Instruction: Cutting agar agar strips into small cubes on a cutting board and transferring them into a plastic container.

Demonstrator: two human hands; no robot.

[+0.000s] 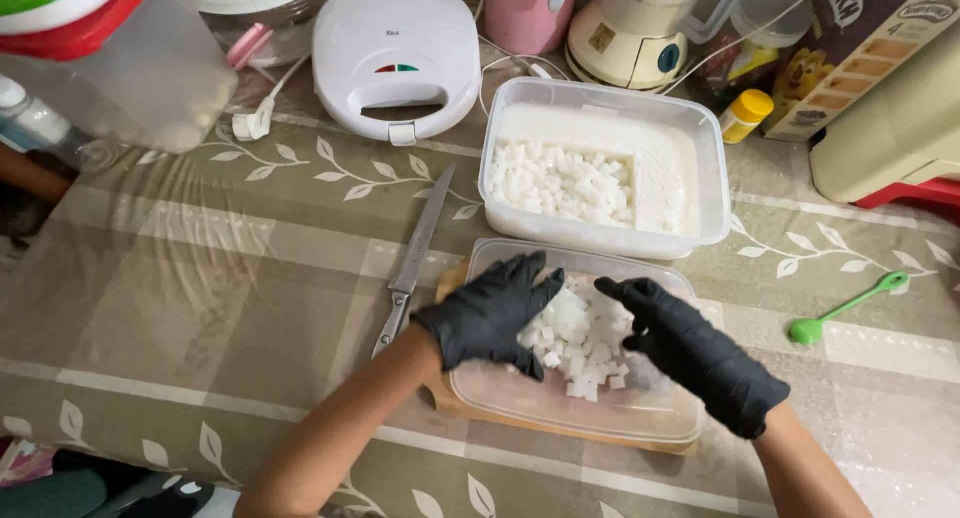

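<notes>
In the head view, the left hand (490, 316) in a black glove lies cupped against the nine o'clock side of a heap of small white cubes (583, 340), its fingers (535, 278) together and curled onto the heap. The right hand (690, 353), gloved the same, presses in from three o'clock, fingers (625, 290) bent and close together, touching the cubes without closing round any single one. The heap sits on a clear plastic lid (560, 403) turned flat on a wooden cutting board (450, 398), whose edge shows at seven o'clock of the lid.

At twelve o'clock of the heap, just beyond the lid's far rim, stands a clear rectangular plastic tub (715, 168) holding a white slab partly cut into cubes. A long steel knife (412, 268) lies at ten o'clock, close to the board's corner. A green plastic spoon (845, 308) rests at three o'clock, well apart. A white sandwich maker (397, 63) sits at eleven o'clock. The surface (200, 288), under a leaf-patterned cloth, lies open at nine o'clock.
</notes>
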